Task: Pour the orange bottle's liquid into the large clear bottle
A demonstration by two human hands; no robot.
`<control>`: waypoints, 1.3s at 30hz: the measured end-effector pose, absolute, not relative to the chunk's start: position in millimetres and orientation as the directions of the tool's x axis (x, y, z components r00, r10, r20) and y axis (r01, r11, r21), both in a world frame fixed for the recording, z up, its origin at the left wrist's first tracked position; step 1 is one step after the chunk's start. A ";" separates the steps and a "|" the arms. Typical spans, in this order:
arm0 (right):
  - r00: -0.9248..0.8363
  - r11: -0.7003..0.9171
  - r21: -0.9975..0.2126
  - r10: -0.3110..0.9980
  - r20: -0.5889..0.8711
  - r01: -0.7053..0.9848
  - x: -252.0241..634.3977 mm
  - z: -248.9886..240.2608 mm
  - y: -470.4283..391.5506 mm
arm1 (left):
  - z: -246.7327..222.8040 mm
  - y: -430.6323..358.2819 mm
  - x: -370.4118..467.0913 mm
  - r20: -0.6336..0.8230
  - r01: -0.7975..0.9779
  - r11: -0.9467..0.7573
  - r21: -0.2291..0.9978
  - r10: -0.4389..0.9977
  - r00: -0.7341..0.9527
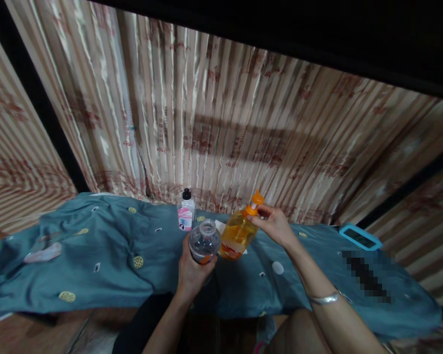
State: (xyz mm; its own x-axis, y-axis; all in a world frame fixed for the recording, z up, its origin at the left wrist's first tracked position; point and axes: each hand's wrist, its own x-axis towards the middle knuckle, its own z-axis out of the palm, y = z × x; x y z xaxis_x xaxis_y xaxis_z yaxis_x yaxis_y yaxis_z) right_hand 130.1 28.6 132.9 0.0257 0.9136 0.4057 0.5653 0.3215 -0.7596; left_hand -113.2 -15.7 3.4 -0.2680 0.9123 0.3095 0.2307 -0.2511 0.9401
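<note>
My left hand [194,270] is wrapped round a clear, uncapped bottle [206,242], its open mouth facing up towards me. A little orange shows low on that bottle. On the right, my right hand [273,223] grips the orange pump top of a pump bottle [238,233] at its neck. Amber liquid fills part of this bottle, which tilts with its top to the right. The two bottles stand side by side, close together. Behind them is a small white-and-pink bottle [185,216] with a black cap, standing upright and touched by neither hand.
A teal patterned cloth [114,255] covers the surface. At the right lies a light-blue framed digital clock [360,238]; a blurred dark patch is in front of it. A pale strip [44,253] lies at the left. A pleated curtain [207,123] hangs behind, between dark posts.
</note>
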 end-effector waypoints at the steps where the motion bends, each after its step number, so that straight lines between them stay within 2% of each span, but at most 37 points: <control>1: 0.018 0.328 -0.758 0.913 0.408 0.564 133.8 129.7 22.1 | 4.1 -14.7 -114.7 0.303 0.226 -0.247 0.942 0.915 -0.266; 11: 0.034 0.316 -0.798 0.922 0.387 0.513 140.7 107.5 -9.4 | 15.9 -13.5 -121.2 0.267 0.241 -0.202 0.949 0.922 -0.280; 19: 0.043 0.359 -0.808 0.903 0.427 0.467 123.7 100.6 -11.3 | 1.6 -13.4 -127.6 0.373 0.331 -0.282 0.901 0.892 -0.255; 22: 0.055 0.398 -0.800 0.881 0.470 0.449 118.0 97.1 -9.5 | 3.4 -15.8 -134.9 0.516 0.393 -0.405 0.825 0.825 -0.232; 25: 0.085 0.410 -0.792 0.864 0.496 0.452 115.4 94.5 -8.6 | 21.5 -31.4 -137.3 0.718 0.517 -0.549 0.657 0.665 -0.206; 28: 0.096 0.418 -0.793 0.857 0.506 0.442 116.1 93.7 -9.1 | 40.9 -55.6 -124.4 0.855 0.565 -0.689 0.455 0.514 -0.062; 30: 0.076 0.428 -0.800 0.862 0.501 0.421 118.9 93.9 -9.9 | 43.4 -67.3 -107.5 0.834 0.508 -0.758 0.410 0.537 0.128; 32: 0.059 0.434 -0.812 0.869 0.492 0.391 123.5 94.1 -10.9 | 35.8 -68.9 -88.6 0.762 0.412 -0.748 0.520 0.625 0.172; 39: 0.022 0.452 -0.854 0.881 0.473 0.260 131.7 94.2 -11.5 | 5.9 -14.2 -50.8 0.458 0.235 -0.485 0.842 0.874 0.165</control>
